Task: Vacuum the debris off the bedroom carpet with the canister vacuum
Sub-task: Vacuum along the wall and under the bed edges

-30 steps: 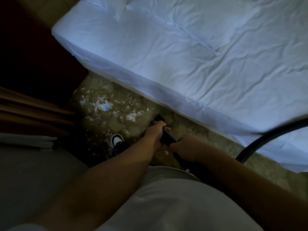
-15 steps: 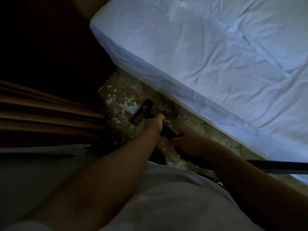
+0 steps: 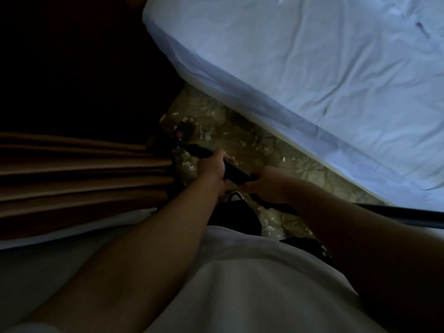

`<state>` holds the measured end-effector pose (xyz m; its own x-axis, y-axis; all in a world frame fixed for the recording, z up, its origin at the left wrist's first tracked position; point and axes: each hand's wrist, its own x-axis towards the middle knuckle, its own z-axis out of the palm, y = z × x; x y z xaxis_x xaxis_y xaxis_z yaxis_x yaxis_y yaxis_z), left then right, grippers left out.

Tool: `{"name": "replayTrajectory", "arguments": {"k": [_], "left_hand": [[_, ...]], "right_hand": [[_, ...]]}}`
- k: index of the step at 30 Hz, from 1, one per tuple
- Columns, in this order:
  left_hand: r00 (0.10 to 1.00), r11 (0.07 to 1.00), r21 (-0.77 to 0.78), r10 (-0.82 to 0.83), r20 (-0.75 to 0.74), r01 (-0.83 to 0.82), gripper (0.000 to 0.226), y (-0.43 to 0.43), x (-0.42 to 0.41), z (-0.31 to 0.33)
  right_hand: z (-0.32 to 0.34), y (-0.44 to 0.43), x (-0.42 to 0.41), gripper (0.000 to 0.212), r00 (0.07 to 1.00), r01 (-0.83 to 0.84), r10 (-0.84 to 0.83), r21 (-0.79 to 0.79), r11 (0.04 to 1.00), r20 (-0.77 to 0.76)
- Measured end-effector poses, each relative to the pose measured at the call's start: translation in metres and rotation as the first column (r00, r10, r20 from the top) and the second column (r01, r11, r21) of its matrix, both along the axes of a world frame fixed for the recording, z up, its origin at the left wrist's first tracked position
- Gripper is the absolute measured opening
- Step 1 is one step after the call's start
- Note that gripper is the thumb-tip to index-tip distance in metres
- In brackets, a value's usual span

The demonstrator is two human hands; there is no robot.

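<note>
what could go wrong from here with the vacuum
1. The floor head sits right beside the curtain, so suction may grab its hem.
2. The hose runs past the right arm along the bed. It might snag if the left hand and right hand, both gripping the wand, push further.
3. In this dim light, the scraps near the person's feet are easily missed.

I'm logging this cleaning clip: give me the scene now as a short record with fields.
Left hand: grips the black vacuum wand, forward grip
Right hand: grips the wand's rear end
Floor head: dark, blurred, beside the brown pleated curtain
Debris: white paper scraps on the patterned beige carpet
Bed: white-sheeted bed alongside
Black hose: runs off right
</note>
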<state>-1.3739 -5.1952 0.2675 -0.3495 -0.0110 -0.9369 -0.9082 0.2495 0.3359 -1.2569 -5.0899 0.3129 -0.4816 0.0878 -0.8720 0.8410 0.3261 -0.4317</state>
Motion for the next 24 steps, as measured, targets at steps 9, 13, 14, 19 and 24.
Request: {"name": "replayTrajectory", "arguments": {"k": [9, 13, 14, 19, 24], "left_hand": [[0.994, 0.994, 0.020, -0.105, 0.030, 0.104, 0.007, 0.053, 0.033, 0.006], [0.971, 0.972, 0.033, -0.234, 0.043, 0.233, 0.014, 0.092, 0.080, 0.013], [0.961, 0.962, 0.045, -0.272, 0.044, 0.270, 0.013, 0.102, 0.094, 0.014], [0.934, 0.934, 0.088, -0.352, 0.064, 0.346, 0.010, 0.146, 0.182, 0.021], [0.913, 0.913, 0.082, -0.405, 0.047, 0.401, 0.014, 0.186, 0.295, 0.022]], "right_hand": [[0.013, 0.031, 0.043, 0.030, 0.992, 0.125, -0.125, 0.041, 0.991, -0.005], [0.029, 0.053, 0.095, 0.032, 0.964, 0.264, -0.264, 0.020, 0.964, 0.014], [0.033, 0.057, 0.110, 0.032, 0.959, 0.282, -0.283, 0.026, 0.959, 0.022], [0.046, 0.082, 0.201, 0.037, 0.907, 0.420, -0.419, 0.001, 0.908, 0.031], [0.060, 0.118, 0.312, 0.034, 0.888, 0.455, -0.457, 0.041, 0.889, 0.043]]}}
